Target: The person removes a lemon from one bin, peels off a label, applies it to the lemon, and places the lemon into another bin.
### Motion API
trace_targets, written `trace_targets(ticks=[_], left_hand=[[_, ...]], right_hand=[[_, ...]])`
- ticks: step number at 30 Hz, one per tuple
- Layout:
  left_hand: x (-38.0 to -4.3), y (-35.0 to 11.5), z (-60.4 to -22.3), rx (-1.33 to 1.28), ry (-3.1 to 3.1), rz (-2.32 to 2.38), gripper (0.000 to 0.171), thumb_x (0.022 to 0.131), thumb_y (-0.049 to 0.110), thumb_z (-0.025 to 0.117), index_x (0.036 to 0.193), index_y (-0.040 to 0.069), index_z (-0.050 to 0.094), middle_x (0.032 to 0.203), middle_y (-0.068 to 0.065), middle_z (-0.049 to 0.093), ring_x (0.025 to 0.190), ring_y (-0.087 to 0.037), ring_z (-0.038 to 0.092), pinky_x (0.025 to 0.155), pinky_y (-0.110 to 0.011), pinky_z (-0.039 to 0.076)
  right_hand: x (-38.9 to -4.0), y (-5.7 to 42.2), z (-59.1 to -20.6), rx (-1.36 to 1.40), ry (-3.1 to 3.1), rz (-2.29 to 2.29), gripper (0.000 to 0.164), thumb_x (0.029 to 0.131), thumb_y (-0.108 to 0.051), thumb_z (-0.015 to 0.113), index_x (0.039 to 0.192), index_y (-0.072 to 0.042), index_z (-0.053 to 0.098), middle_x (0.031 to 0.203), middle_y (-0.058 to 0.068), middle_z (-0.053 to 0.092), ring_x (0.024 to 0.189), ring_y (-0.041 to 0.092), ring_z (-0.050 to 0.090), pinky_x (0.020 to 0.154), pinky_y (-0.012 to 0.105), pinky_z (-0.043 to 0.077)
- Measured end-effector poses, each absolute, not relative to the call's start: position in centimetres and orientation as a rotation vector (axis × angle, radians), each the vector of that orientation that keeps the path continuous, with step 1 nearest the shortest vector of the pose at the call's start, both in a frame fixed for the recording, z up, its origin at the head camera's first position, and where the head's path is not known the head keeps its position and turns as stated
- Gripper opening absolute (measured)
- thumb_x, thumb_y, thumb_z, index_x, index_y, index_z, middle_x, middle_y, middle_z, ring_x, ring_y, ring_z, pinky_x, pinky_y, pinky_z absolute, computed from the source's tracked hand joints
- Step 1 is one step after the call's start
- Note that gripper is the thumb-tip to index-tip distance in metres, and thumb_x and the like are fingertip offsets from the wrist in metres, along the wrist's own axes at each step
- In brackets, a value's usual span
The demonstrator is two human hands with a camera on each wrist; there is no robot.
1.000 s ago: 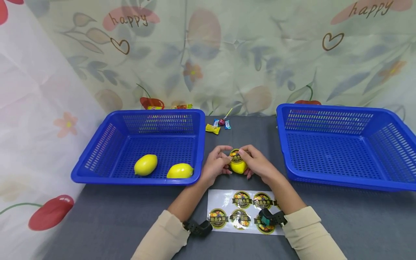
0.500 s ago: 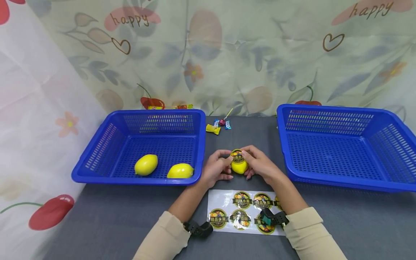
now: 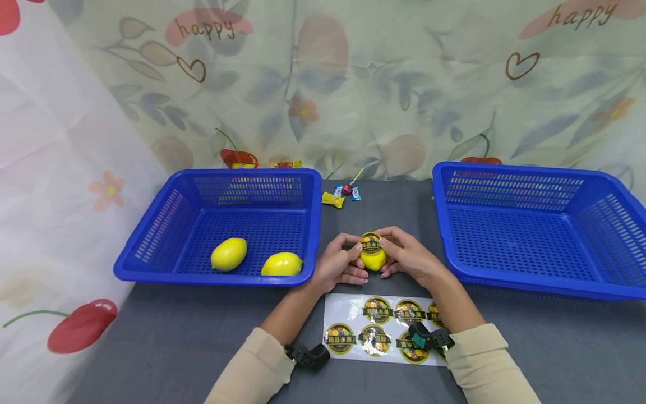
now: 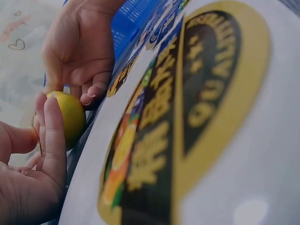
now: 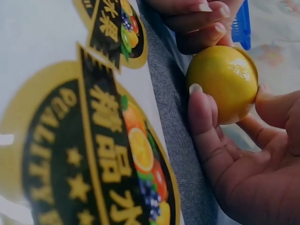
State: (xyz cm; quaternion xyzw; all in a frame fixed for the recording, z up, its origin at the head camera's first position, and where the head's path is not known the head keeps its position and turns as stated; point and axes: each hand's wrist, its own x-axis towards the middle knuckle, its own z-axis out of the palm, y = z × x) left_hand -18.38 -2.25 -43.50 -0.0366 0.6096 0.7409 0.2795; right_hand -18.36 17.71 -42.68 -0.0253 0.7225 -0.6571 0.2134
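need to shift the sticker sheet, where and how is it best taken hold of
Probably pinch the sticker sheet by its far left corner, coming from the left: that corner is bare white, while the right arm covers the right end in the head view. It lies flat, so lift the edge first.

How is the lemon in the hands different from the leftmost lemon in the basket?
The held lemon has a round sticker against it; the leftmost lemon shows none. The left hand and right hand hold the held lemon, but the leftmost lemon lies in the blue basket. Both lemons are yellow.
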Motion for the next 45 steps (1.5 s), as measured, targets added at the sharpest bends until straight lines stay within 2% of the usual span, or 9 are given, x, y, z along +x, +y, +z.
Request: trace_targets(ticks=[7, 10, 25, 34, 36, 42, 45], left_hand=[[-18.30, -2.28, -43.49, -0.085, 1.641, 1.983, 0.034, 0.107, 0.020, 0.049, 0.139, 0.010, 0.044, 0.076, -0.011, 0.059, 0.059, -0.020, 0.068, 0.060, -0.037, 0.060], [-18.29, -2.21, -43.46, -0.070, 1.644, 1.984, 0.033, 0.107, 0.020, 0.049, 0.138, 0.010, 0.044, 0.076, -0.011, 0.059, 0.059, -0.020, 0.068, 0.060, -0.036, 0.060], [-17.94, -2.07, -43.37, -0.048, 1.687, 1.989, 0.030, 0.108, 0.018, 0.046, 0.137, 0.009, 0.043, 0.076, -0.012, 0.060, 0.058, -0.021, 0.069, 0.057, -0.036, 0.059], [-18.13, -2.28, -43.75, -0.048, 1.705, 1.996, 0.029, 0.109, 0.013, 0.041, 0.137, 0.009, 0.045, 0.075, -0.013, 0.061, 0.062, -0.023, 0.070, 0.060, -0.038, 0.060], [-18.14, -2.30, -43.78, -0.045, 1.712, 2.002, 0.030, 0.108, 0.011, 0.040, 0.137, 0.008, 0.045, 0.074, -0.013, 0.060, 0.062, -0.023, 0.070, 0.060, -0.039, 0.060], [-17.94, -2.05, -43.92, -0.030, 1.757, 1.969, 0.033, 0.107, 0.007, 0.036, 0.140, 0.005, 0.042, 0.073, -0.013, 0.057, 0.058, -0.022, 0.067, 0.059, -0.039, 0.060], [-17.91, -1.89, -43.89, -0.037, 1.794, 1.944, 0.034, 0.108, 0.009, 0.037, 0.140, 0.005, 0.043, 0.073, -0.011, 0.056, 0.052, -0.018, 0.061, 0.055, -0.036, 0.059]], right_hand=[[-18.38, 17.35, -42.76, -0.031, 2.037, -1.796, 0.047, 0.106, -0.032, 0.051, 0.142, -0.003, 0.039, 0.132, 0.023, 0.046, 0.073, 0.024, 0.062, 0.067, 0.035, 0.059], [-18.34, 17.34, -42.72, -0.041, 2.062, -1.793, 0.048, 0.105, -0.030, 0.054, 0.141, -0.002, 0.040, 0.133, 0.024, 0.046, 0.071, 0.024, 0.062, 0.066, 0.036, 0.059], [-18.37, 17.99, -42.64, -0.110, 1.972, -1.831, 0.041, 0.107, -0.015, 0.047, 0.144, 0.000, 0.037, 0.140, 0.025, 0.042, 0.075, 0.024, 0.060, 0.068, 0.034, 0.058], [-18.25, 17.71, -42.60, -0.084, 1.998, -1.832, 0.041, 0.109, -0.013, 0.041, 0.148, -0.003, 0.037, 0.138, 0.023, 0.043, 0.075, 0.024, 0.059, 0.066, 0.032, 0.057], [-18.23, 17.70, -42.63, -0.082, 2.000, -1.838, 0.041, 0.109, -0.013, 0.040, 0.149, -0.003, 0.037, 0.133, 0.022, 0.045, 0.074, 0.024, 0.059, 0.066, 0.032, 0.057], [-17.91, 17.63, -42.47, -0.085, 2.134, -1.738, 0.040, 0.110, -0.017, 0.037, 0.148, -0.005, 0.042, 0.103, 0.019, 0.055, 0.069, 0.023, 0.057, 0.062, 0.031, 0.056], [-17.59, 17.19, -41.79, -0.179, 2.394, -1.570, 0.039, 0.109, -0.018, 0.041, 0.145, -0.003, 0.048, 0.102, 0.019, 0.058, 0.072, 0.025, 0.058, 0.064, 0.034, 0.054]])
